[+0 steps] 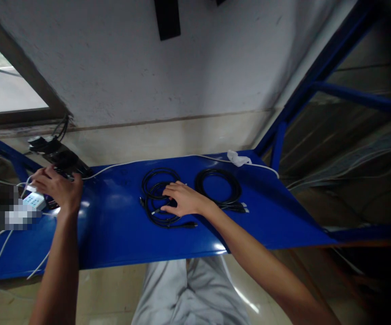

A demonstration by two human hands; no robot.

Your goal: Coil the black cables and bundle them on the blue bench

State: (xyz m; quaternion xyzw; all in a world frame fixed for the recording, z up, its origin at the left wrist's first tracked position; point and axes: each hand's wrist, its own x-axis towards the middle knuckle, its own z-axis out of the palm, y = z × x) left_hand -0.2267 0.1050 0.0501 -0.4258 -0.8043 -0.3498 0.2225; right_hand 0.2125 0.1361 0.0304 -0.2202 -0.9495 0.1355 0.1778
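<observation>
While the right hand (pixel 182 198) covers the looser coil (pixel 153 197), the left hand (pixel 60 187) spreads near the power strip (pixel 34 201)

Looser coil: black cable, around the middle of the blue tabletop (pixel 114 239), loops overlapping, ends poking out. Neater coil (pixel 198 188), also black, lies just to its right, pale-tipped ends toward the front right. Right grip: fingers curved over the loops, thumb and forefinger apart; can't tell if a strand is pinched underneath. Left grip: wide, fingers splayed, nothing visibly held; close to the black cylinder (pixel 62 155) and the power strip, contact unclear.

Risks, my read: lifting the looser coil by one strand could pull the loops open, as no tie is visible on it. Its free ends might snag in the loops, or catch the neater coil if dragged right. A careless sweep of the left hand could knock the black cylinder or tug the white cord (pixel 137 161), which runs along the back edge to the crumpled white plastic (pixel 239 158).

Writing: no brand readable. Dark item (pixel 51 203) beside the power strip may carry print, too small to read. Pixelation hides the area at the strip's left end; any label there is lost. Cable ends: nothing legible.
</observation>
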